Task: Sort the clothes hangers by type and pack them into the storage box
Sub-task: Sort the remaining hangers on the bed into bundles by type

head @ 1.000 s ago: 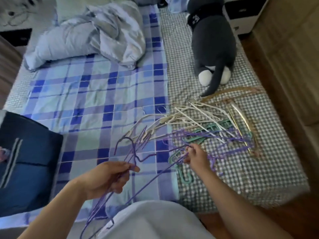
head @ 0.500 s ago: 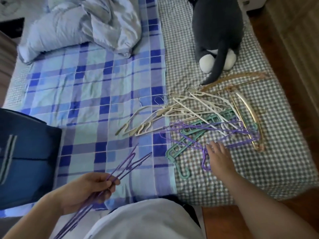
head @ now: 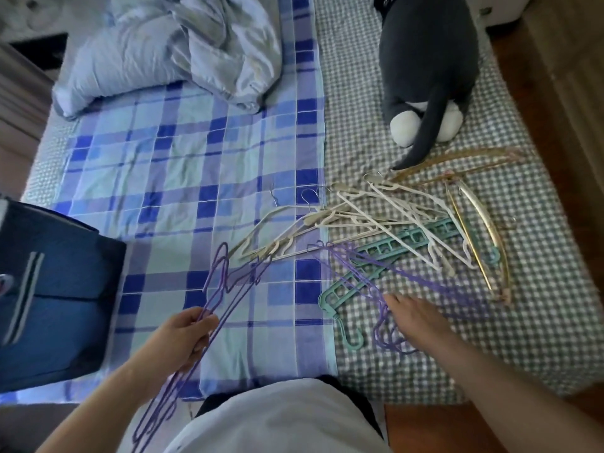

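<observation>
My left hand (head: pixel 184 335) grips a bundle of thin purple hangers (head: pixel 225 286) above the plaid sheet. My right hand (head: pixel 413 318) lies on more purple hangers (head: pixel 385 335) at the near edge of the pile, its fingers on their wires; whether it grips them I cannot tell. The pile also holds several cream hangers (head: pixel 366 217), a green slotted hanger (head: pixel 353 286) and gold-brown hangers (head: pixel 474 237). A dark blue storage box (head: pixel 55 289) stands at the left edge of the bed.
A grey and white plush cat (head: pixel 428 73) sits behind the pile. A crumpled pale blue blanket (head: pixel 170 53) lies at the back left. The bed's right edge drops to a wooden floor (head: pixel 562 125).
My left hand has lifted its purple bundle up and to the right. My right hand has closed in on the purple hangers at the pile's near edge, which are blurred from movement.
</observation>
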Available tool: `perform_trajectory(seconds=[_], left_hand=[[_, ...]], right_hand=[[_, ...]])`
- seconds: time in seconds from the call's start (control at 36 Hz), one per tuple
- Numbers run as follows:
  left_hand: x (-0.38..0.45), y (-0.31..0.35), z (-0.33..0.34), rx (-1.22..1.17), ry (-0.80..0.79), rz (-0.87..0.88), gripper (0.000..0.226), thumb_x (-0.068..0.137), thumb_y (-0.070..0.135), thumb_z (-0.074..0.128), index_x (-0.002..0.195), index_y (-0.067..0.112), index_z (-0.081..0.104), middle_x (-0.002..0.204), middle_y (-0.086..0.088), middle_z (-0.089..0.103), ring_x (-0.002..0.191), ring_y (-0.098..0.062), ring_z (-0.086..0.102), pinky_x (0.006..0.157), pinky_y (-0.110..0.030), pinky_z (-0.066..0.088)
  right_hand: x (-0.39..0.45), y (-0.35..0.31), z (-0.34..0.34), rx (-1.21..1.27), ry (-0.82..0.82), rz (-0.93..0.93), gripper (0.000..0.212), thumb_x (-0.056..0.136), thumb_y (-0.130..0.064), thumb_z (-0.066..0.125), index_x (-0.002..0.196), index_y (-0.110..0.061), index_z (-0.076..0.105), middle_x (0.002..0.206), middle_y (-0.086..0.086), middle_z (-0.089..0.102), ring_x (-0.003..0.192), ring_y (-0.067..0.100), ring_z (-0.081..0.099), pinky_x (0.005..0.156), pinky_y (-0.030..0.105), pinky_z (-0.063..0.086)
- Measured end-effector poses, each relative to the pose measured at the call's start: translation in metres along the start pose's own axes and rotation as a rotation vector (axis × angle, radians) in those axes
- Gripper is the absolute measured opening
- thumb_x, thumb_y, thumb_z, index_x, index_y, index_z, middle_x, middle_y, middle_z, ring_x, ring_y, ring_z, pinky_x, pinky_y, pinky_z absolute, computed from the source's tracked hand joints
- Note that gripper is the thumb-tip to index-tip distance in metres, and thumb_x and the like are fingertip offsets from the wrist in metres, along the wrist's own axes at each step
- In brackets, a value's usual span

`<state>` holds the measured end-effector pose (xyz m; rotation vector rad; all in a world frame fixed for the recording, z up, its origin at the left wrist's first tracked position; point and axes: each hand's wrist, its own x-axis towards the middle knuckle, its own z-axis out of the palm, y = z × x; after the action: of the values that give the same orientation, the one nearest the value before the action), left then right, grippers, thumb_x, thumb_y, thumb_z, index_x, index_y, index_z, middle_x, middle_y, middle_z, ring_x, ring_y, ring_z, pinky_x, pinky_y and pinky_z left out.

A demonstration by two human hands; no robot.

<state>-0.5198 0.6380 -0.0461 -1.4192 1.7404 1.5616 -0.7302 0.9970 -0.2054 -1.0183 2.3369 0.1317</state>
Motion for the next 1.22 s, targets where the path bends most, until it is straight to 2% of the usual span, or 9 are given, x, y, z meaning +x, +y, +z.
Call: perform_trajectory(seconds=[0.11, 0.19, 0.36, 0.56, 0.69, 0.86, 0.97, 1.08, 1.22], left_hand=[[-0.003, 0.012, 0.0, -0.055, 0.03, 0.037, 0.021, 0.101, 0.016, 0.058, 0.081, 0.012, 0.056, 0.054, 0.002, 0.034, 0.047, -0.012, 0.028, 0.045, -0.019, 0.021], [-0.01, 0.026, -0.001, -0.168, -0.013, 0.089, 0.013, 0.099, 0.017, 0.059, 0.089, 0.009, 0.056, 0.057, 0.002, 0.033, 0.048, -0.012, 0.024, 0.042, -0.019, 0.019], [-0.036, 0.068, 0.01, -0.35, -0.11, 0.267, 0.023, 0.107, 0.018, 0.044, 0.106, 0.007, 0.064, 0.065, -0.005, 0.046, 0.05, -0.015, 0.035, 0.042, -0.022, 0.028], [-0.05, 0.109, 0.026, -0.182, -0.12, 0.487, 0.024, 0.108, 0.021, 0.045, 0.098, 0.015, 0.067, 0.086, -0.002, 0.069, 0.076, -0.013, 0.059, 0.066, -0.026, 0.046], [-0.054, 0.114, 0.022, 0.214, -0.021, 0.54, 0.023, 0.106, 0.034, 0.045, 0.094, 0.041, 0.064, 0.079, 0.009, 0.066, 0.075, -0.012, 0.061, 0.079, -0.037, 0.053], [-0.061, 0.113, -0.008, 0.677, 0.139, 0.466, 0.017, 0.1, 0.039, 0.055, 0.1, 0.022, 0.058, 0.088, 0.006, 0.06, 0.081, -0.014, 0.06, 0.07, -0.028, 0.044], [-0.075, 0.124, -0.024, 0.154, 0.307, 0.579, 0.042, 0.093, 0.019, 0.062, 0.126, 0.039, 0.045, 0.106, 0.009, 0.061, 0.084, -0.009, 0.064, 0.06, -0.018, 0.044], [-0.089, 0.138, -0.026, -0.141, 0.114, 0.646, 0.067, 0.075, 0.022, 0.063, 0.134, 0.048, 0.044, 0.106, 0.008, 0.068, 0.094, -0.014, 0.072, 0.088, -0.035, 0.054], [-0.095, 0.141, -0.022, -0.28, -0.102, 0.609, 0.077, 0.079, 0.021, 0.063, 0.147, 0.042, 0.036, 0.111, -0.018, 0.071, 0.09, -0.023, 0.071, 0.106, -0.05, 0.046]], right_hand=[[-0.013, -0.018, -0.03, 0.38, 0.131, 0.133, 0.033, 0.095, -0.008, 0.054, 0.121, -0.023, 0.042, 0.088, -0.006, 0.057, 0.064, 0.011, 0.051, 0.052, 0.026, 0.036], [-0.014, -0.035, -0.056, 0.866, 0.208, 0.173, 0.01, 0.093, -0.038, 0.058, 0.096, -0.029, 0.06, 0.071, -0.006, 0.053, 0.057, 0.012, 0.045, 0.055, 0.036, 0.036], [0.0, -0.103, -0.156, 1.433, 0.201, 0.099, 0.009, 0.102, -0.013, 0.052, 0.097, -0.02, 0.055, 0.073, 0.01, 0.057, 0.045, 0.022, 0.053, 0.044, 0.033, 0.051], [0.018, -0.19, -0.231, 1.766, 0.02, -0.038, 0.011, 0.104, -0.018, 0.048, 0.096, -0.012, 0.05, 0.089, 0.016, 0.068, 0.081, 0.03, 0.069, 0.08, 0.052, 0.059], [0.017, -0.22, -0.261, 2.075, -0.094, -0.064, 0.013, 0.096, 0.003, 0.05, 0.096, -0.003, 0.062, 0.088, 0.017, 0.073, 0.091, 0.037, 0.066, 0.082, 0.048, 0.051], [0.015, -0.235, -0.264, 1.989, -0.047, -0.103, 0.024, 0.092, 0.017, 0.046, 0.09, -0.002, 0.061, 0.084, 0.014, 0.065, 0.08, 0.029, 0.07, 0.08, 0.038, 0.057], [0.016, -0.245, -0.26, 1.964, -0.061, -0.167, 0.02, 0.092, 0.017, 0.052, 0.098, 0.001, 0.063, 0.087, 0.015, 0.068, 0.076, 0.025, 0.07, 0.085, 0.042, 0.06], [0.017, -0.251, -0.258, 1.95, -0.054, -0.193, 0.029, 0.092, 0.011, 0.057, 0.119, 0.003, 0.064, 0.107, 0.019, 0.072, 0.092, 0.029, 0.07, 0.093, 0.049, 0.056], [0.009, -0.253, -0.265, 1.879, -0.045, -0.256, 0.03, 0.08, -0.01, 0.077, 0.11, -0.007, 0.075, 0.107, 0.019, 0.073, 0.089, 0.025, 0.069, 0.092, 0.042, 0.055]])
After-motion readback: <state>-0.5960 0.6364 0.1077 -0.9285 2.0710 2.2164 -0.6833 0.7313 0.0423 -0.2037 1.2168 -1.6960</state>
